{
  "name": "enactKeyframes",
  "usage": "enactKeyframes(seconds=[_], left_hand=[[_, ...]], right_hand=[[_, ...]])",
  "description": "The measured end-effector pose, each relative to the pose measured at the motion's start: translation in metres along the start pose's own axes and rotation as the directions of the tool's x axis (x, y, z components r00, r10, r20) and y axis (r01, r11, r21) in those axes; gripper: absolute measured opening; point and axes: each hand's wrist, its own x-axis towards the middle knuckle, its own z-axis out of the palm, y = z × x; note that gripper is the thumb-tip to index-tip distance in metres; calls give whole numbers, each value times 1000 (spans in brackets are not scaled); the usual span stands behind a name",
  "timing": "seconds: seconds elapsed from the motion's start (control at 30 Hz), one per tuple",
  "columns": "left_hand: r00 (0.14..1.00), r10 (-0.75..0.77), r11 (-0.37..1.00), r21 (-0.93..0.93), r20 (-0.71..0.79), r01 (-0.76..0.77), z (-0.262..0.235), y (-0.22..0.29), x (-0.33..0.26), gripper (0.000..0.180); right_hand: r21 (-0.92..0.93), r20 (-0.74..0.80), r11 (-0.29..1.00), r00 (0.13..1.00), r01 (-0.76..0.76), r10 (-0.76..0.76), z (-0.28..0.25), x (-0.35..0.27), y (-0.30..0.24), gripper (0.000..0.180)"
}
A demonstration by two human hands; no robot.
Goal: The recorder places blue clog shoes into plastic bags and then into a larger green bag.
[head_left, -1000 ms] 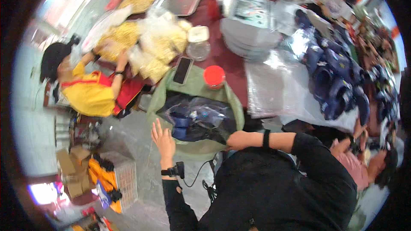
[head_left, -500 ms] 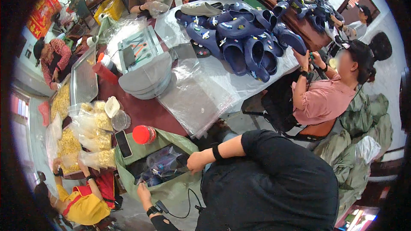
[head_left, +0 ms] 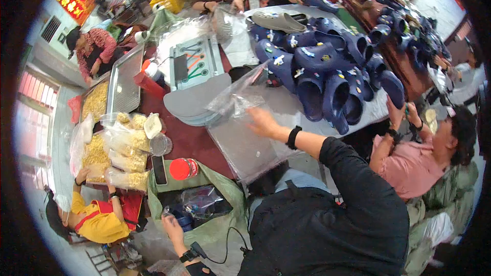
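Half a second ago the right hand (head_left: 262, 118) lay low beside the green sack (head_left: 215, 225); now it has swung up and out over the tabletop (head_left: 245, 153) and has hold of a clear plastic bag (head_left: 240, 94), its fingers closed on the bag's lower edge. That puts a bag in hand at the stack of clear sheets, just short of the pile of dark blue clogs (head_left: 327, 71). The bag hangs crumpled and partly lifted off the grey trays (head_left: 197, 105) behind it.

The right arm reaches forward, nearly straight, with a black wristband (head_left: 293, 137) showing and the sleeve pushed to the elbow. The palm faces down and left, knuckles up.

The left hand (head_left: 171, 222) has stayed low at the near rim of the sack, where more clogs in plastic (head_left: 197, 204) lie. Its fingers curl around something small and pale at the sack's edge; what it is cannot be told, nor how firmly it is held. A watch and a cable sit at that wrist.

A red-lidded jar (head_left: 183, 168) and a phone (head_left: 159, 169) lie on the tabletop between the two hands. Other people work around the tabletop, one in pink at the right.
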Motion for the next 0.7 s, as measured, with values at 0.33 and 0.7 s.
enactKeyframes(seconds=[0.33, 0.7], left_hand=[[946, 301, 927, -270, 120, -260, 16, 234, -14, 33], [860, 507, 835, -280, 56, -474, 69, 328, 27, 57]], right_hand=[[-711, 96, 634, 935, 304, -341, -89, 95, 42, 67], [-414, 491, 757, 824, 506, -283, -61, 103, 60, 11]])
